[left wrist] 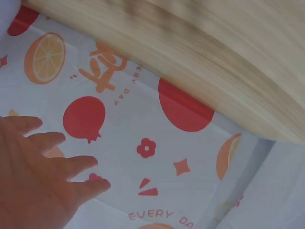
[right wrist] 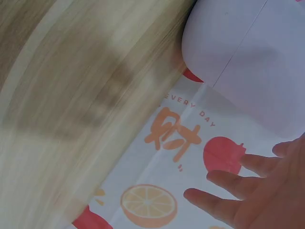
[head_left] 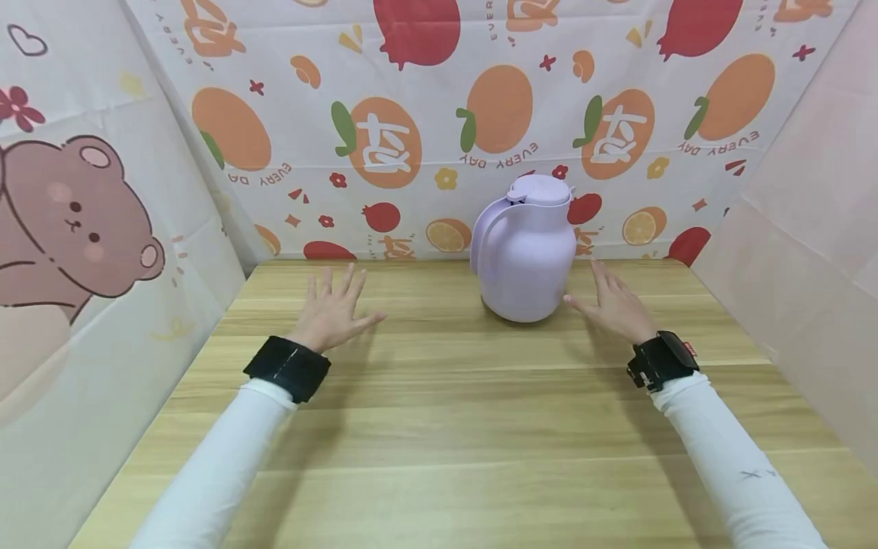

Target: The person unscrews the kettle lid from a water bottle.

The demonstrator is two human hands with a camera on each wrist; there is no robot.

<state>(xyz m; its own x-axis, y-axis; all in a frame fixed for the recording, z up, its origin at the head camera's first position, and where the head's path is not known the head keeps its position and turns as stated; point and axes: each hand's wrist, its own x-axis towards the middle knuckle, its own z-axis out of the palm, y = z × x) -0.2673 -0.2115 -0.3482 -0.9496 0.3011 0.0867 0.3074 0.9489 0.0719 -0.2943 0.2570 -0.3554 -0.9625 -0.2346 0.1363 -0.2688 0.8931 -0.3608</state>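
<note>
A lilac jug (head_left: 527, 255) with a lid and a side handle (head_left: 482, 240) stands upright towards the back of the wooden table, its handle facing left. My right hand (head_left: 613, 306) is just right of the jug, fingers spread and holding nothing; in the head view the thumb tip lies close by the jug's side, and I cannot tell if they touch. The jug's body (right wrist: 248, 57) fills the upper right of the right wrist view. Well left of the jug, my left hand (head_left: 331, 313) hovers with spread fingers, holding nothing.
The wooden table (head_left: 439, 427) reaches back to a cloth (head_left: 446, 91) printed with fruit. A bear-printed cloth (head_left: 75, 221) hangs on the left and a pale one (head_left: 809, 236) on the right. Black bands (head_left: 288, 367) circle both wrists.
</note>
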